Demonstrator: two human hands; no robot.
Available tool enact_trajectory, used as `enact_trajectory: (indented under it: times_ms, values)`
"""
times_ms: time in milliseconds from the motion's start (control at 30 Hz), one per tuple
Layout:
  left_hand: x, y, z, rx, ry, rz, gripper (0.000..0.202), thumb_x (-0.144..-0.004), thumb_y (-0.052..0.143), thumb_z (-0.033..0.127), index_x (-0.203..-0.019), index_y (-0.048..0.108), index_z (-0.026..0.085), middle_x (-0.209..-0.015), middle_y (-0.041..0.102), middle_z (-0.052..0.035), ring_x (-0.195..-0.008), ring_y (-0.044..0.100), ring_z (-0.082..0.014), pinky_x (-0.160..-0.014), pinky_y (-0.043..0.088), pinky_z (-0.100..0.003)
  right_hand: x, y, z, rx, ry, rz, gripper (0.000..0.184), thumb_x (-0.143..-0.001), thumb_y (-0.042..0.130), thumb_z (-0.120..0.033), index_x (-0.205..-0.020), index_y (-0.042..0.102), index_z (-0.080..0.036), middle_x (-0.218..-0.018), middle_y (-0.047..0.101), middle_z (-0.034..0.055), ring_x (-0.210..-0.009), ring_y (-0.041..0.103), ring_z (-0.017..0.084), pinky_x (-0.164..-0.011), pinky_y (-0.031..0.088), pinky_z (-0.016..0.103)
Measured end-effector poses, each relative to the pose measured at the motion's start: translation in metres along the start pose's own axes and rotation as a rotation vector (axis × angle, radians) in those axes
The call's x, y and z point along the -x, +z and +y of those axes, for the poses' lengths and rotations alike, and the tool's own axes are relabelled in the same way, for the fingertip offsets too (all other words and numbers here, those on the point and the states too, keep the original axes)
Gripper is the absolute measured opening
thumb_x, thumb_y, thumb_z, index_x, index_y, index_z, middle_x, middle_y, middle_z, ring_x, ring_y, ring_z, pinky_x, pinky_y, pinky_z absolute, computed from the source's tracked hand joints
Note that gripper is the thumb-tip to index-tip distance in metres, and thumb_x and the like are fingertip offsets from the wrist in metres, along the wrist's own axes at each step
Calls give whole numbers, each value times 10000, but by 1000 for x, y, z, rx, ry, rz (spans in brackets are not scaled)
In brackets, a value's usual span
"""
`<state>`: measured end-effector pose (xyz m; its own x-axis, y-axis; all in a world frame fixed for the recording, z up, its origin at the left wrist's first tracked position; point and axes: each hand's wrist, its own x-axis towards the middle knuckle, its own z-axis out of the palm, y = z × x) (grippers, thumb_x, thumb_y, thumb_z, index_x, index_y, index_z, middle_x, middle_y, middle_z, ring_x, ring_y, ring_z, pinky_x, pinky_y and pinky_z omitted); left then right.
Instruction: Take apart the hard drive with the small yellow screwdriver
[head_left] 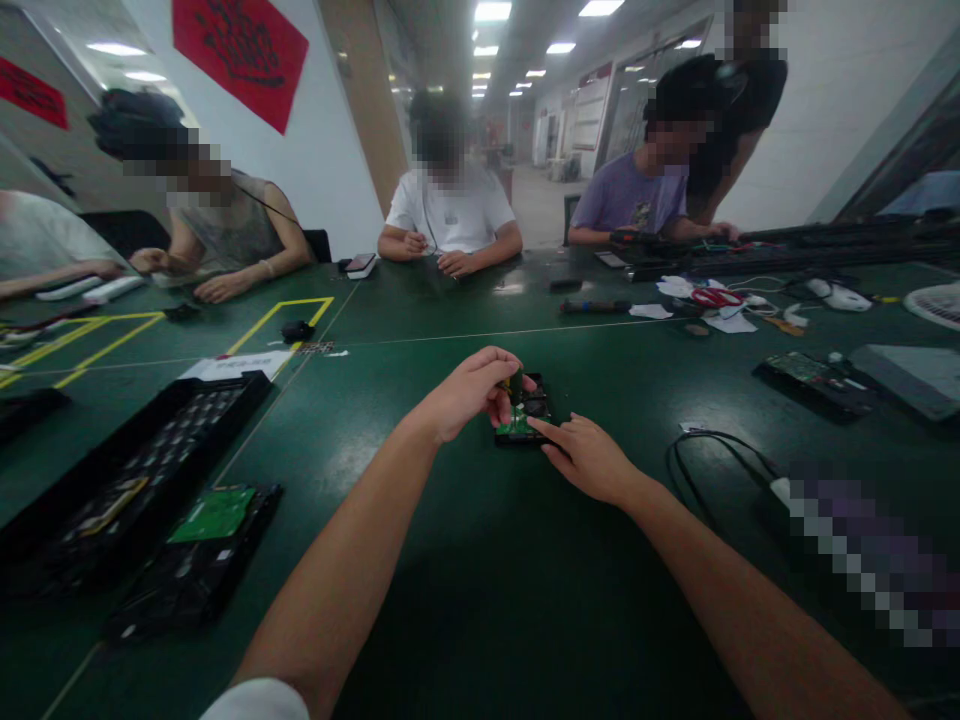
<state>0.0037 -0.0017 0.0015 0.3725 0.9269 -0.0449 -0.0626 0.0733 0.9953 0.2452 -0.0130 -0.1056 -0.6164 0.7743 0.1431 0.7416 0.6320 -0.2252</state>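
The glossy dark-green table top [465, 600] filled most of the view, and a person in a white short-sleeved top [450, 215] sat at its far edge, a broad stretch of green between that edge and the hands. The long black open-topped case [244, 405] ran in from the left, cut off by the picture's border. Just beside its near side lay a flat black rectangular unit with a bright green circuit board [180, 580] (whether the two touched, I couldn't tell), and green surface showed from there to the left forearm. On the right, a flat grey box [915, 375] stood near a black-framed rectangular device [814, 385], both well apart from the hands; a thin looped black cable [720, 437] lay nearer the right forearm. The bare left hand [476, 390] was closed in a pinch, thumb and fingers around a small dark upright tool with a touch of yellow [514, 384]. The bare right hand [589, 455] held its thumb and index finger apart, the index fingertip at the board's edge, gripping nothing that showed. Below both, mid-table, lay the small black housing with a green circuit board [517, 438], partly hidden by the fingers.
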Motion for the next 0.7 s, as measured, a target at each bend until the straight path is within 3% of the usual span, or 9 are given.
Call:
enact_trajectory:
  times_ms: [200,367,567,700]
  values:
    - [0,-1,0,-33,20,-27,169,-957,584,321,-1052,622,185,-1054,733,-86,-518,598,-94,-473,483,-241,0,0,0,-11,6,-3,532,-1081,444,-348,-1604,420,-256,-1008,737,71,-960,676,219,-1158,372,507]
    - [-1,-2,2,-82,23,-22,209,-960,564,316,-1022,694,164,-873,674,-52,-534,602,-102,-475,471,-229,0,-3,-2,-13,7,-16,520,-1080,441,-345,-1590,444,-247,-986,732,69,-941,674,216,-1156,376,507]
    - [-3,-4,0,-43,40,-34,221,-965,559,309,-1112,668,186,-1068,710,-89,-618,660,-116,-519,481,-233,0,-4,-2,-9,5,-9,527,-1078,444,-335,-1596,435,-239,-977,731,71,-939,671,217,-1152,377,506]
    - [-3,-3,0,-41,60,-37,205,-969,566,322,-1080,671,184,-1064,716,-88,-645,666,-116,-548,480,-230,0,-3,-1,-16,5,-8,525,-1078,446,-341,-1594,438,-247,-981,729,68,-943,672,217,-1157,372,513]
